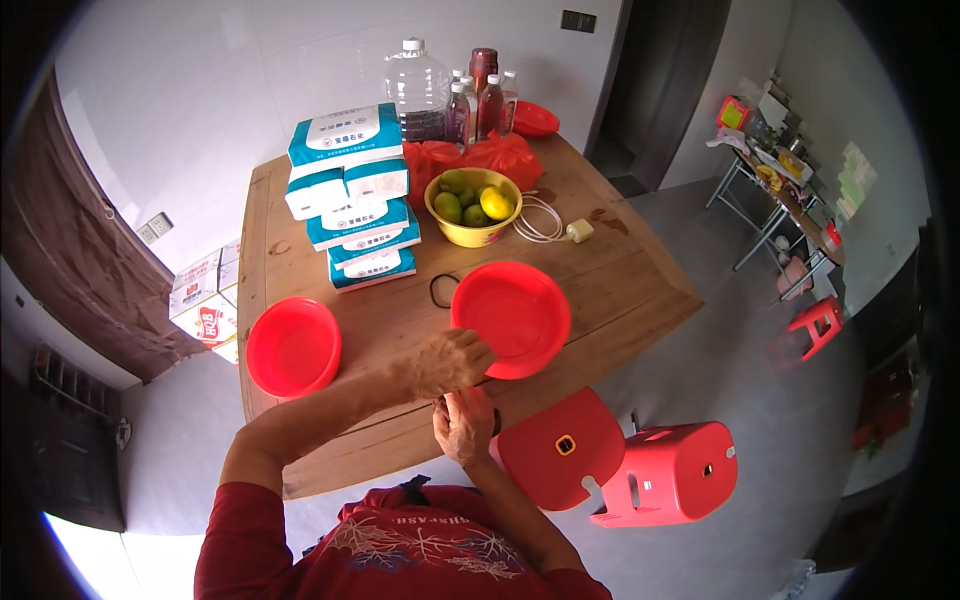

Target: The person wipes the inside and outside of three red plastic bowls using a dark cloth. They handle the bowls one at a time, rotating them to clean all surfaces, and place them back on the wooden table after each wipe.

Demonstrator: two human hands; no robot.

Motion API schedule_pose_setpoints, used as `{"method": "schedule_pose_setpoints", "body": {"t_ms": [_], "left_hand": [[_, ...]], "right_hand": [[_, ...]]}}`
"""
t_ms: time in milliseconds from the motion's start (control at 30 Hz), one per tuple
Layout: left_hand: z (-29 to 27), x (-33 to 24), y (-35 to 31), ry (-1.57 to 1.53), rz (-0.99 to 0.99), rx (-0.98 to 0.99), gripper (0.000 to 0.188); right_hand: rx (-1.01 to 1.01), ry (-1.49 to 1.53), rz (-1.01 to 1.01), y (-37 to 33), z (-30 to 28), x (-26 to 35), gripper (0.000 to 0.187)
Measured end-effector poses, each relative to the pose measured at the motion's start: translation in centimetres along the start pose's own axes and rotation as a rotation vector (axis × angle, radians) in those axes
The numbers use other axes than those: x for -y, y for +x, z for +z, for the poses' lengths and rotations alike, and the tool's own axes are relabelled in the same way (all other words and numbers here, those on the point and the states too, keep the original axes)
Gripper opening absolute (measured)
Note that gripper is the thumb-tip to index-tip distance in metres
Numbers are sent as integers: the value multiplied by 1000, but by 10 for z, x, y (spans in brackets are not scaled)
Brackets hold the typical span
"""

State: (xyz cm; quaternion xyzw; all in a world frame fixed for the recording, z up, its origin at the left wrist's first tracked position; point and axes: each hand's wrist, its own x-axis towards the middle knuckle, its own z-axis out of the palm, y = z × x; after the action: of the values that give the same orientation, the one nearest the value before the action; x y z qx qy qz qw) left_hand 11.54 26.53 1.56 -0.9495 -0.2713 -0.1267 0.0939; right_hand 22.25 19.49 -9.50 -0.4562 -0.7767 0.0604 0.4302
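A round red plastic basin [513, 318] sits near the front edge of the wooden table. My left hand [447, 362] is at its near left rim, back up and fingers curled down. What those fingers hold, if anything, is hidden. Just below it, at the table's edge, my right hand [464, 424] is closed in a pinch, with a small dark bit showing near the fingertips that I cannot make out. A second red basin [293, 346] stands to the left, beyond my left forearm. Both basins look to hold no objects. A dark loop [443, 291] lies beside the right basin.
Stacked tissue packs [360, 205], a yellow bowl of green and yellow fruit [472, 235], a white cable with adapter [578, 231], red bags [500, 157], and bottles [415, 95] fill the table's [630, 290] far half. Red stools [560, 450] stand at right.
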Motion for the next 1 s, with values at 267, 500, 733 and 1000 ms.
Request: {"method": "schedule_pose_setpoints", "body": {"t_ms": [267, 500, 733, 1000], "left_hand": [[-2, 4, 11, -1, 47, -45, 22], [2, 5, 21, -119, -92, -200, 17], [-50, 19, 43, -153, -207, -383, 12], [-77, -21, -27, -648, -707, -698, 8]], "right_hand": [[29, 38, 34, 0, -2, 0, 31], [5, 80, 37, 1, -2, 0, 34], [-40, 76, 16, 3, -1, -1, 33], [-52, 129, 32, 3, -1, 2, 32]]}}
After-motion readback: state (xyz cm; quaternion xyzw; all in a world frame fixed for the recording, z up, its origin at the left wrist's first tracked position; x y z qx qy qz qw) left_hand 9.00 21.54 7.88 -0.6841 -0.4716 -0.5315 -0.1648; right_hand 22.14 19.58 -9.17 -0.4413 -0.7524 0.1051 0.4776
